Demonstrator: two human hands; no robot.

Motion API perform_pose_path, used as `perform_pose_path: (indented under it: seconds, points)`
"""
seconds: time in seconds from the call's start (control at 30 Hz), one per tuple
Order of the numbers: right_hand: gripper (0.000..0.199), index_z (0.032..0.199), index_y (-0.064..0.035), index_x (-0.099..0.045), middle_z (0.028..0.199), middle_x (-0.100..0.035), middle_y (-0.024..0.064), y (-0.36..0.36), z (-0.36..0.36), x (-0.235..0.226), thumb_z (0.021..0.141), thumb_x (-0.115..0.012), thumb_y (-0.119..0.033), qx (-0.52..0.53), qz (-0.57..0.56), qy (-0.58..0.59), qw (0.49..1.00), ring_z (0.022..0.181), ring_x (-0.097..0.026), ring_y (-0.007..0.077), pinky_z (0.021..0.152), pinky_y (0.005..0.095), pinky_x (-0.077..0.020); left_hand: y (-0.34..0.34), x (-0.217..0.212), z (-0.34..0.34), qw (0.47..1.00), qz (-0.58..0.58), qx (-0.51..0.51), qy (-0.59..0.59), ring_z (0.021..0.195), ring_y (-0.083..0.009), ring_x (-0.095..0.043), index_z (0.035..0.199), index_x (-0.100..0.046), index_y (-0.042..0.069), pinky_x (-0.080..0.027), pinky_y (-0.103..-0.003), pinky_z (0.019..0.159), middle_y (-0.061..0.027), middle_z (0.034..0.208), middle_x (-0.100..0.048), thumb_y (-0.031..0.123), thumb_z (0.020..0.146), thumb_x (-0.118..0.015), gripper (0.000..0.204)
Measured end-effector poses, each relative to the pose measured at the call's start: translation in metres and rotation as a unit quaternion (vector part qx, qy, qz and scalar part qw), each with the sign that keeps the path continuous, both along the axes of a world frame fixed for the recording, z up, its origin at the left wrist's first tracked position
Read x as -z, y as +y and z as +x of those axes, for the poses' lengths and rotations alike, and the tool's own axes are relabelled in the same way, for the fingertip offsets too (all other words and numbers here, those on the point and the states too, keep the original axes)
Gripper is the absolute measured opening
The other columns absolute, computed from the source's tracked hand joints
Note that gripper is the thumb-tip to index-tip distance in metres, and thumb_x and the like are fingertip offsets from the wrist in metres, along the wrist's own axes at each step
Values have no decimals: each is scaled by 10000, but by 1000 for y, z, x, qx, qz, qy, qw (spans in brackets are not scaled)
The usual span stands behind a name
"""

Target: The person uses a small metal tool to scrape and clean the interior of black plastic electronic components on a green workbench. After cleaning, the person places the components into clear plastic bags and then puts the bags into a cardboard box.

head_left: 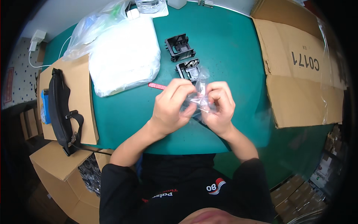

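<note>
Between my two hands is a small clear plastic bag (202, 89), crumpled and shiny. My left hand (170, 106) pinches its left side with bent fingers. On the other side my right hand (220, 108) has its fingers curled onto the same film. Whether anything lies inside the bag I cannot tell. Just beyond my hands sits a black plastic housing (182, 67), its near part hidden by the bag and fingers. A second open black housing (173, 47) stands farther back. Beside my left hand lies a red strip-like tool (156, 86), its near end covered by the hand.
A green mat (231, 44) covers the table. At the left rest a bulky white plastic bag (125, 56) and a black waist bag (59, 108) on cardboard. A large cardboard box (298, 74) borders the right side. Below left, an open carton (59, 164) holds black parts.
</note>
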State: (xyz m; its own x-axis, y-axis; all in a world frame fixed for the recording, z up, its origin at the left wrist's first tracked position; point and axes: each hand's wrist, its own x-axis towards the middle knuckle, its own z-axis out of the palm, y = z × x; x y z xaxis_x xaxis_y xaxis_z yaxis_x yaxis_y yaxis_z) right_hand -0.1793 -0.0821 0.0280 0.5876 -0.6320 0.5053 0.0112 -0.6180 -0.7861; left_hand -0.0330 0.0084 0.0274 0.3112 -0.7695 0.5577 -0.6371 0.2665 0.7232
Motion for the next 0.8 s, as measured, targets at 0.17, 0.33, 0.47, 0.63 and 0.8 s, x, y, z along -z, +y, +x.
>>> perform_pose_path:
  seconds: [0.17,0.33,0.47,0.63,0.8]
  points:
    - [264,722,-35,-498,668,-505,52,2,6,3,711,-697,139,-18,-44,-17,999,551,-492,174,473,303,-385,4,2,2,1000,15,-11,-12,680,-290,-621,838,-559,18,-513,-370,578,-110,819,-578,-40,687,-735,239]
    - [252,756,-41,-517,642,-476,53,-31,-1,-4,779,-690,141,70,-49,11,996,519,-427,135,468,292,-339,0,-16,26,995,14,-96,-23,632,-223,-494,782,-499,-3,-435,-320,585,-103,736,-497,-105,804,-682,210]
    - [247,888,-48,-611,652,-476,32,-34,-3,-2,754,-717,131,71,-63,52,994,505,-439,142,482,300,-376,2,-8,25,997,32,-77,0,639,-195,-485,846,-507,-2,-445,-308,603,-81,752,-482,-82,808,-718,229]
    - [577,1289,-79,-697,764,-660,53,-30,-7,-20,733,-678,70,-45,-193,143,970,549,-593,218,548,354,-521,-2,-8,22,998,42,-35,-32,747,-248,-582,1079,-573,39,-493,-339,624,-115,953,-555,98,722,-838,449]
    - [399,1234,-45,-714,833,-706,91,-69,-16,-19,869,-598,64,151,-112,86,978,547,-565,137,532,300,-478,-4,-10,24,990,82,0,-117,1212,-384,-543,1333,-613,69,-503,-471,939,-231,1420,-467,308,682,-904,752]
